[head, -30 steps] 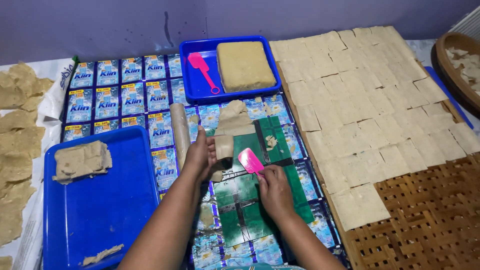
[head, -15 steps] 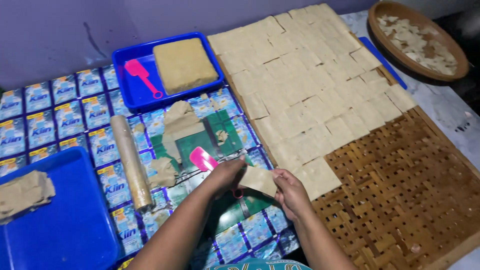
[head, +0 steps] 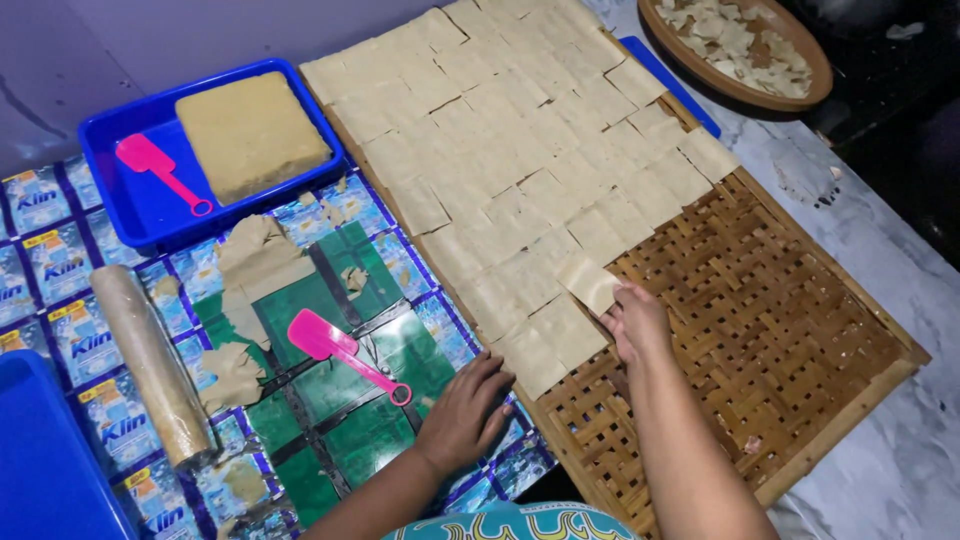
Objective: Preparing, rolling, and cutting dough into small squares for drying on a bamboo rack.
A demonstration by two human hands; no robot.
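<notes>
Item: my right hand (head: 636, 322), fingers pinching the near edge of a thin dough square (head: 590, 282), laying it on the woven bamboo tray (head: 800, 330) at the right end of the near row of squares.

Item: my left hand (head: 468, 410), released, palm flat on the packet-covered work mat (head: 60, 260), holding nothing; it lies near the tip of a pink plastic scraper (head: 345, 352).

Item: sheet of laid squares (head: 520, 150), covering the far and left part of the tray, edges touching or overlapping.

Item: rolling pin (head: 150, 365), near left; dough scraps (head: 255, 262) beside it.

Item: blue tray (head: 115, 150), far left, with a dough block (head: 250, 132) and a second pink scraper (head: 160, 172).

Item: round basket of scraps (head: 735, 45), far right.

Risk, as I judge it: the square is thin and limp; a pinched corner could stretch or tear it, or it could fold over and stick to its neighbour.
</notes>
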